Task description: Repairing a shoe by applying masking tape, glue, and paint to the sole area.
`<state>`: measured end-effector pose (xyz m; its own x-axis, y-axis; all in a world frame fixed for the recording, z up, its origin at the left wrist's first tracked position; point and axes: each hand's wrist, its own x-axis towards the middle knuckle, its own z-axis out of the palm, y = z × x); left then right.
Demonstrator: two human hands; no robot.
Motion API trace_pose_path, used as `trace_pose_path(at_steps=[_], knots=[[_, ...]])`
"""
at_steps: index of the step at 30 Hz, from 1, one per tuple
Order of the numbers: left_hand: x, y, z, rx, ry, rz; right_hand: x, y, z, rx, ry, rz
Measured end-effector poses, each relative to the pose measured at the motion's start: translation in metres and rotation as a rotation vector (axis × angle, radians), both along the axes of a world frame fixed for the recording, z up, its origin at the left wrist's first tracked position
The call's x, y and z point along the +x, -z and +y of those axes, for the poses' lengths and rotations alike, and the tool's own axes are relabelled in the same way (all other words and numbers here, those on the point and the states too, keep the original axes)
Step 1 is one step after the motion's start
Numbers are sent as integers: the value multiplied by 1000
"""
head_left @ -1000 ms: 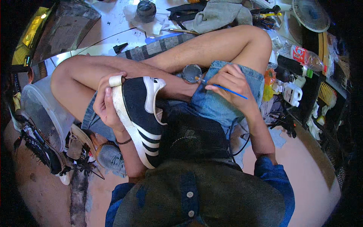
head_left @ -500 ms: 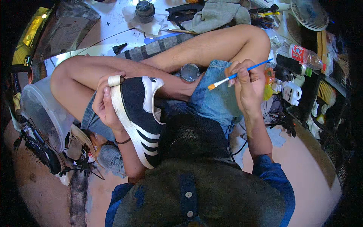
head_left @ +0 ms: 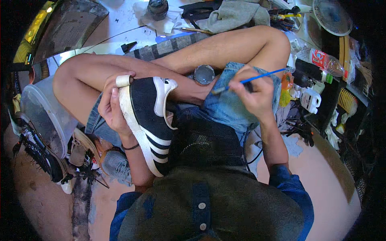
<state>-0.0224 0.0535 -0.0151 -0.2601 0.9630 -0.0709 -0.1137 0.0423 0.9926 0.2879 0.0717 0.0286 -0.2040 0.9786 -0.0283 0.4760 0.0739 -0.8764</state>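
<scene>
My left hand (head_left: 114, 105) grips a black shoe (head_left: 144, 100) with white stripes and a white sole, tilted on its side over my lap. The fingers close round the sole near the heel, where a pale curled band (head_left: 123, 81) sticks out. In my right hand (head_left: 257, 93) is a slim blue paintbrush (head_left: 264, 74), pinched between the fingers. Its bristle end points left, over the denim shorts, apart from the shoe; motion blurs it. Between the brush and the shoe, a small round container (head_left: 204, 74) with greyish contents sits by my crossed legs.
A dark jar (head_left: 157, 9) stands on white paper at the back, near a grey cloth (head_left: 240, 16). Bottles, including a clear plastic bottle (head_left: 327, 62) and a white jug (head_left: 310, 100), crowd the right. A translucent tub (head_left: 42, 116) and other shoes (head_left: 116, 164) are at left.
My right hand has shifted slightly left and nearer, turning the brush flatter with its bristles further left. The left hand still holds the shoe in nearly the same place.
</scene>
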Motion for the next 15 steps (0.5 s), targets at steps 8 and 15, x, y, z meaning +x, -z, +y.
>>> trace_pose_path(at_steps=[8,15], knots=[[3,3,3,55,17,19,-16,54,13,257,-101,-404],[0,2,4,15,8,40,-20,59,17,270,-208,-477]])
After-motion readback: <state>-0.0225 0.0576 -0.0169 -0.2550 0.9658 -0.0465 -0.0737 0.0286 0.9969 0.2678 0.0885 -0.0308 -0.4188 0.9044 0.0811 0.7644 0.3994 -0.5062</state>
